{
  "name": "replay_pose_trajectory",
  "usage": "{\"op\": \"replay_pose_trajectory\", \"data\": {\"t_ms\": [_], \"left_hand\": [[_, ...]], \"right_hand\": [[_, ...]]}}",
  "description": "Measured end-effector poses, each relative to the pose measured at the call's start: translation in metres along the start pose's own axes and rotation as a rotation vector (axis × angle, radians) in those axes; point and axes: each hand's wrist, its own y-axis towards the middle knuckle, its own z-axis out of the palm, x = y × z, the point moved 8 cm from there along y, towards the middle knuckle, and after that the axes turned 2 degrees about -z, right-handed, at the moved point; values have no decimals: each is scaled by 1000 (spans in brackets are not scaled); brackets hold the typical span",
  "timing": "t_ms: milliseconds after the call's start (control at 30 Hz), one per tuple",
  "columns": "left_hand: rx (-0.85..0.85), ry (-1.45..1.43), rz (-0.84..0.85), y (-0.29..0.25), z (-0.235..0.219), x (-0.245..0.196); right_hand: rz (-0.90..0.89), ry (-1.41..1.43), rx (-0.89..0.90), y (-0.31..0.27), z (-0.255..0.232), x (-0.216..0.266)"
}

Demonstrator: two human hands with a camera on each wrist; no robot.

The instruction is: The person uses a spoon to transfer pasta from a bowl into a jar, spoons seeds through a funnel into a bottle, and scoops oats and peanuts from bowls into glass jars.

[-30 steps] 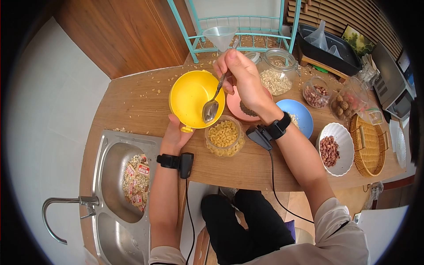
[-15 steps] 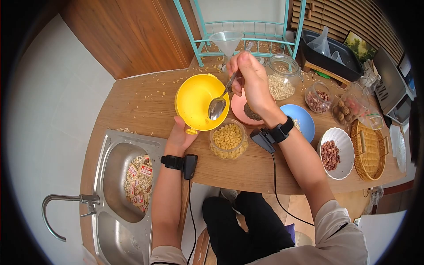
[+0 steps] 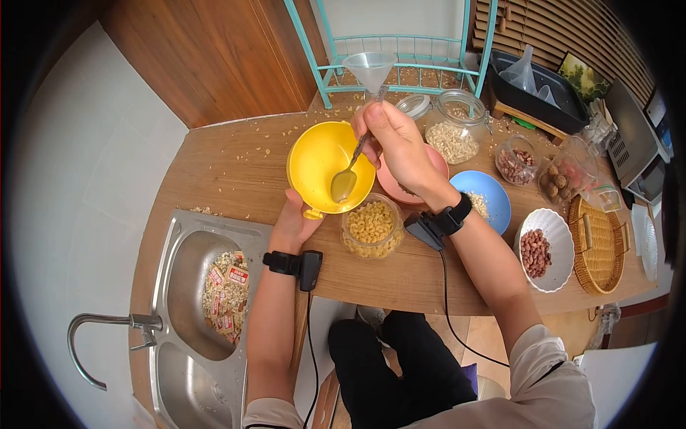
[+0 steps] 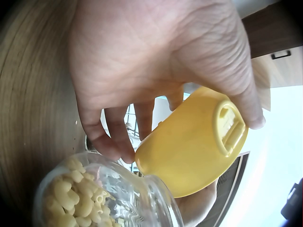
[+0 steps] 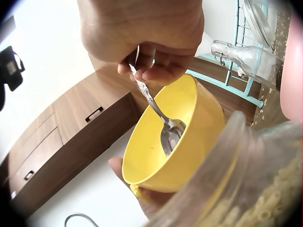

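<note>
Wooden counter (image 3: 214,168), scattered with crumbs, runs beside the sink (image 3: 261,227). Raised near the pasta tub (image 3: 369,227), the bowl (image 3: 313,168) is gripped by the left hand (image 3: 294,225), thumb at one side, fingers against its underside. It looks like light, stiff plastic, unlikely to crack but smooth enough to slip; thumb near the tab (image 4: 230,128) and fingers beneath seem the sound hold. The right hand (image 3: 400,146) pinches the spoon (image 3: 343,186) by its handle, its tip inside the bowl; whether they touch, I cannot tell. It looks rigid, slim and best held there.
</note>
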Motion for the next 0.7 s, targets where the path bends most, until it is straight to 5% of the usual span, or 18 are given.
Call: {"op": "replay_pose_trajectory", "data": {"t_ms": [700], "left_hand": [[-80, -18, -16, 0, -9, 4]], "right_hand": [[2, 66, -153, 3, -19, 8]]}}
